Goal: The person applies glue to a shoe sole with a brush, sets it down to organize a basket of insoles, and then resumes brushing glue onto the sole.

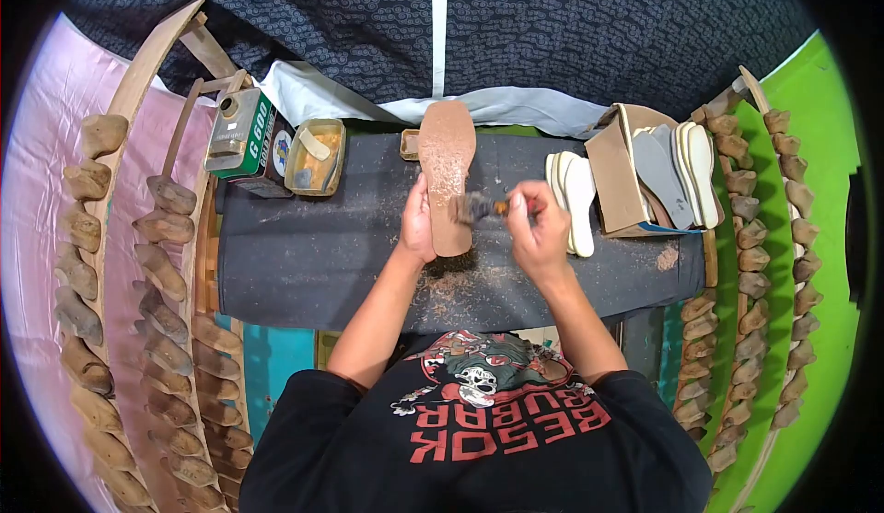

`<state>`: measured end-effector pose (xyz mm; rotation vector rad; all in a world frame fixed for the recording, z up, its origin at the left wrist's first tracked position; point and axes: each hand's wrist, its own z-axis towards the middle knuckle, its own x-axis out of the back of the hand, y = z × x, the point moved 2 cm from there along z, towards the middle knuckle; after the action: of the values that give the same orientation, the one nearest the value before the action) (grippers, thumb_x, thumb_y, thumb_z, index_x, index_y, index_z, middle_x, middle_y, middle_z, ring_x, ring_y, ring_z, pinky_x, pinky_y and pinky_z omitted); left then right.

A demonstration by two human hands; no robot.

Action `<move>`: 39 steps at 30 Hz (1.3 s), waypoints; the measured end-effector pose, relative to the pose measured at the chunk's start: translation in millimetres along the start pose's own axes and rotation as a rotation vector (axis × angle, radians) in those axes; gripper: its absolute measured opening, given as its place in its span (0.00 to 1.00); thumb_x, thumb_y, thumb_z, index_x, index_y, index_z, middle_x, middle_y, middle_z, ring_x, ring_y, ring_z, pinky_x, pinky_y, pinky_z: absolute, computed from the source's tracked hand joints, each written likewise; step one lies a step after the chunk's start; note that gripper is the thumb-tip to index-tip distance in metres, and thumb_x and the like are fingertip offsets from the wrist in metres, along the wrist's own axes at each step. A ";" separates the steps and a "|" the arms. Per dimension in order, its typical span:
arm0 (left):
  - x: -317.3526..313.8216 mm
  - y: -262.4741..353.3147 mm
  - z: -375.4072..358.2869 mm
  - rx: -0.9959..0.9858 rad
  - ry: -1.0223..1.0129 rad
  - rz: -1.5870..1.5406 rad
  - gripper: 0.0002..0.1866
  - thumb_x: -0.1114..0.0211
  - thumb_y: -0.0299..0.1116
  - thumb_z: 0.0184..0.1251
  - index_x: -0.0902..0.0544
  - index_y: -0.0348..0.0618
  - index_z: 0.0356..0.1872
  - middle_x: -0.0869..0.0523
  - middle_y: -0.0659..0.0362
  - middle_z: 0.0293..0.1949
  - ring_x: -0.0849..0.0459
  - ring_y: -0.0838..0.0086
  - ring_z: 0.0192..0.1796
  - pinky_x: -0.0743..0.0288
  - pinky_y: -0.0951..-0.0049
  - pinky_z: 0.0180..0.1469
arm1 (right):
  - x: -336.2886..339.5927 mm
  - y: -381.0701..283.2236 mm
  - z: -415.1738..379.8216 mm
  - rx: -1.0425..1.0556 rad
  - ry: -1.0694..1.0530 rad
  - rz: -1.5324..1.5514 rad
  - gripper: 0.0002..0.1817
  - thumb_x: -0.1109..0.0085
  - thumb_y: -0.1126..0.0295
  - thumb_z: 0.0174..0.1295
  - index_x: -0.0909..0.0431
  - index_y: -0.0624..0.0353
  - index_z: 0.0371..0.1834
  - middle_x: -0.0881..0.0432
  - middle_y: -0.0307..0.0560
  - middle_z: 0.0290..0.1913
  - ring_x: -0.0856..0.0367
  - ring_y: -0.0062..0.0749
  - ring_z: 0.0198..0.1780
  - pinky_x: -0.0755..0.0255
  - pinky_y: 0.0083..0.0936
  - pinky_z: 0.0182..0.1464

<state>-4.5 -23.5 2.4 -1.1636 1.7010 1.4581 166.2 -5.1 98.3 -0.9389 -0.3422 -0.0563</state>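
Observation:
My left hand [418,225] grips a long brown shoe sole [447,143] by its left edge near the narrower end. The sole is raised over the table with its broad end pointing away from me, and its face is speckled with crumbs. In my right hand [541,237] is a brush [477,207] with a dark, slightly blurred head and an orange-brown handle. Its head lies against or just over the lower right part of the sole; contact is hard to tell. The fingers of my right hand are wrapped around the handle, hiding most of it.
Brown shavings [447,297] litter the dark-covered table [304,255]. A green-and-white can [241,135] and an open yellowish tub [315,158] stand at left. At right are cream insoles [573,202] and a cardboard box [619,177] of soles. Racks of wooden shoe lasts [85,227] flank both sides.

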 end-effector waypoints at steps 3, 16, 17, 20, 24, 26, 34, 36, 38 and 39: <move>8.6 5.2 9.0 -0.021 -0.197 0.056 0.29 0.60 0.55 0.83 0.22 0.44 0.63 0.14 0.57 0.53 0.12 0.67 0.47 0.16 0.62 0.49 | -1.3 -11.8 -12.6 -0.023 -0.089 0.015 0.03 0.41 0.75 0.70 0.23 0.64 0.41 0.18 0.44 0.27 0.21 0.23 0.27 0.26 0.23 0.32; -0.1 -2.5 7.5 0.028 -0.199 0.075 0.29 0.60 0.55 0.83 0.21 0.43 0.62 0.12 0.57 0.50 0.13 0.69 0.46 0.18 0.64 0.54 | -3.8 -12.3 -3.1 0.020 -0.076 -0.003 0.03 0.41 0.76 0.69 0.23 0.63 0.42 0.19 0.45 0.28 0.21 0.22 0.27 0.27 0.23 0.31; 3.3 -4.8 9.2 0.024 -0.198 0.075 0.29 0.60 0.55 0.83 0.21 0.43 0.62 0.12 0.57 0.50 0.13 0.69 0.46 0.18 0.64 0.54 | -3.5 -10.3 -4.7 -0.010 -0.104 0.009 0.02 0.41 0.76 0.69 0.23 0.64 0.41 0.19 0.45 0.28 0.21 0.22 0.27 0.27 0.22 0.30; 2.0 -11.3 2.9 0.028 -0.096 0.074 0.29 0.61 0.54 0.83 0.21 0.42 0.62 0.12 0.57 0.50 0.13 0.69 0.46 0.18 0.64 0.54 | -6.5 -6.5 12.9 0.030 -0.054 -0.034 0.03 0.41 0.76 0.70 0.23 0.64 0.42 0.20 0.45 0.26 0.22 0.23 0.25 0.28 0.23 0.29; 4.8 -21.3 1.2 0.107 -0.281 0.025 0.30 0.61 0.55 0.82 0.23 0.42 0.64 0.13 0.56 0.52 0.13 0.69 0.47 0.19 0.65 0.54 | -3.7 -15.8 29.5 0.054 -0.003 -0.061 0.04 0.40 0.76 0.70 0.23 0.64 0.42 0.19 0.46 0.27 0.20 0.25 0.26 0.27 0.26 0.29; -1.2 -20.5 1.6 0.097 -0.282 0.032 0.31 0.62 0.55 0.82 0.23 0.42 0.65 0.13 0.55 0.53 0.13 0.70 0.47 0.19 0.66 0.54 | -3.5 -16.5 27.3 0.018 -0.020 -0.020 0.04 0.40 0.75 0.69 0.23 0.64 0.42 0.19 0.47 0.27 0.19 0.27 0.27 0.26 0.27 0.29; -0.7 -15.2 -3.4 0.071 -0.149 0.085 0.31 0.64 0.55 0.82 0.22 0.44 0.64 0.13 0.55 0.53 0.13 0.69 0.47 0.18 0.63 0.52 | -2.2 -17.4 15.9 0.120 -0.159 -0.087 0.04 0.38 0.76 0.65 0.23 0.63 0.40 0.20 0.48 0.27 0.19 0.35 0.25 0.25 0.30 0.31; -2.8 -18.4 -5.4 0.106 -0.153 0.079 0.31 0.63 0.56 0.81 0.21 0.44 0.62 0.13 0.56 0.52 0.13 0.69 0.46 0.17 0.62 0.51 | -3.3 -15.3 29.1 0.121 -0.070 -0.095 0.04 0.39 0.76 0.66 0.23 0.62 0.40 0.20 0.48 0.26 0.19 0.35 0.25 0.26 0.31 0.30; -3.1 -20.6 -4.5 0.107 -0.136 0.083 0.31 0.63 0.56 0.82 0.21 0.45 0.62 0.13 0.56 0.52 0.13 0.68 0.47 0.17 0.62 0.51 | -3.1 -18.8 29.7 0.110 -0.073 -0.106 0.03 0.39 0.76 0.66 0.23 0.62 0.40 0.20 0.48 0.26 0.19 0.36 0.25 0.26 0.31 0.30; -2.5 -20.6 -3.7 0.104 -0.126 0.083 0.31 0.63 0.56 0.82 0.21 0.45 0.62 0.13 0.56 0.52 0.13 0.68 0.47 0.17 0.62 0.51 | -3.7 -19.4 29.8 0.101 -0.086 -0.113 0.03 0.39 0.75 0.66 0.23 0.61 0.39 0.21 0.48 0.26 0.19 0.36 0.25 0.26 0.31 0.31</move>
<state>15.3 -26.8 -3.7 -0.9367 1.7340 1.4428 151.1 6.9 128.5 -0.8228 -0.4732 -0.1017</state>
